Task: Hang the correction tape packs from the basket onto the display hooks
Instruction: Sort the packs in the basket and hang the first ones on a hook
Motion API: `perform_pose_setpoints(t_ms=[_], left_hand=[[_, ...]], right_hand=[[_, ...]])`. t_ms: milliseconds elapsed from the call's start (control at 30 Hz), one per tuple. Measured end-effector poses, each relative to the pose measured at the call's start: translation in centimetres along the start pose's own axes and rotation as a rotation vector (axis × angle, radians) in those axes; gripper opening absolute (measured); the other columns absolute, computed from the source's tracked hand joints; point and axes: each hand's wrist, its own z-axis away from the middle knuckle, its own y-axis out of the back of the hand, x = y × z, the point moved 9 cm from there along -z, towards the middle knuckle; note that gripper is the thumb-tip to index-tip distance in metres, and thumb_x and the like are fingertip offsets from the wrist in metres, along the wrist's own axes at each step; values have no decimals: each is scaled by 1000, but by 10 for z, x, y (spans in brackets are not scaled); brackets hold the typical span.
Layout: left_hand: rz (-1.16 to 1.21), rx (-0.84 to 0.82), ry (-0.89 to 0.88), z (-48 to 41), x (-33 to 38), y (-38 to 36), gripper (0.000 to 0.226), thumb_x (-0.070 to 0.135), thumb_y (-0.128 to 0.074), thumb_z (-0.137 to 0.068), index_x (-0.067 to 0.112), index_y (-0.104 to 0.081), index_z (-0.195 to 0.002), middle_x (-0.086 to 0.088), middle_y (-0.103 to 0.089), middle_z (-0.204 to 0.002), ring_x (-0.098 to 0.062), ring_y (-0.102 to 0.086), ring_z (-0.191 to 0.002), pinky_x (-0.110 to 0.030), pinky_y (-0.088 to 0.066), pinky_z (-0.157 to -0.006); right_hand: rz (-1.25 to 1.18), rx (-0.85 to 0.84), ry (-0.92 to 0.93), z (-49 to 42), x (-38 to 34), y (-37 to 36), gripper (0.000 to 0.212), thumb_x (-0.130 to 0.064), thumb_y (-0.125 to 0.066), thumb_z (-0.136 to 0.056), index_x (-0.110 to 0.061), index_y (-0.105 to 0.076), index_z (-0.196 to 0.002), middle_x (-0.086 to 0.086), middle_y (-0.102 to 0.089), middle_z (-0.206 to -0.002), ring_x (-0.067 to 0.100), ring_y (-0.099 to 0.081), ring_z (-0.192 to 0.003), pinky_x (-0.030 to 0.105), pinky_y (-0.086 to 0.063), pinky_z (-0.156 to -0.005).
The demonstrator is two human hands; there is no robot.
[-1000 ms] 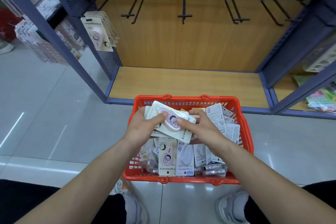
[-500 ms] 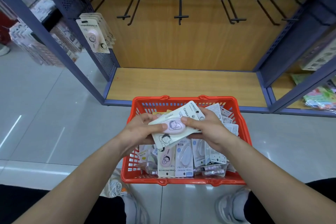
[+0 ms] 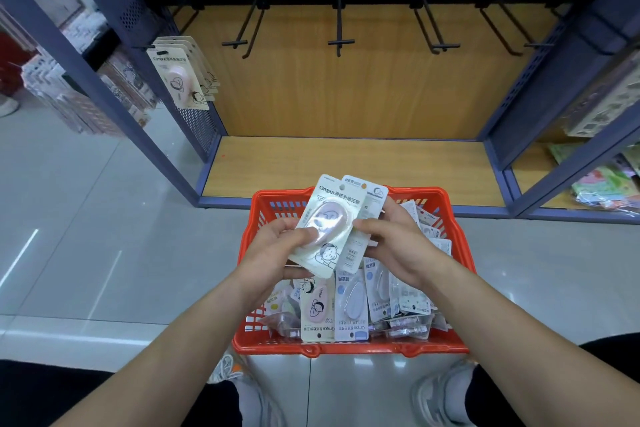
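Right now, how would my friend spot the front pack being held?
Find the red basket on the floor. Above it, the left hand and right hand hold a few packs. The front pack is the one facing you with a pink oval tape; the pack behind it shows a barcode.

Glossy plastic-fronted card packs [image 3: 325, 225] fill an orange plastic basket [image 3: 349, 347] before matt wood-grain shelving [image 3: 346, 163], black metal hooks [image 3: 341, 42].
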Motion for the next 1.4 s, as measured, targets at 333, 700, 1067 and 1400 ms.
perform_pose_setpoints(t_ms=[333,700,1067,1400], left_hand=[[78,76,-28,-7,14,18,33,15,-70,-94,7,-59,-124,-16,-75,-112,-33,-76,-95,-39,-65,-70],[-74,59,-203,2,19,-18,58,22,-77,-90,35,-44,-136,12,-70,-119,-7,-70,-108,-33,-59,-91],[-97,2,-185,1,12,-20,56,31,-78,-91,31,-49,-139,10,-73,-122,-11,-71,-112,-48,-52,-105],[-250,7,-269,-3,20,-22,56,40,-81,-87,22,-57,-135,-1,-74,-120,-20,-71,-112,-45,-56,-99]], right_hand=[[51,142,53,-2,-6,15,21,-10,-60,-102,-23,-69,-116,2,-78,-111,27,-73,-106,53,-57,-95],[105,82,45,-3,5,-7,42,-29,-59,-93,-39,-65,-133,0,-71,-128,14,-69,-108,38,-56,-92],[56,174,67,-3,10,9,70,-47,-83,-67,-27,-49,-125,9,-75,-112,18,-76,-90,34,-59,-75],[102,100,115,-4,17,-22,31,-21,-61,-103,-28,-42,-127,2,-72,-85,16,-69,-72,54,-56,-93]])
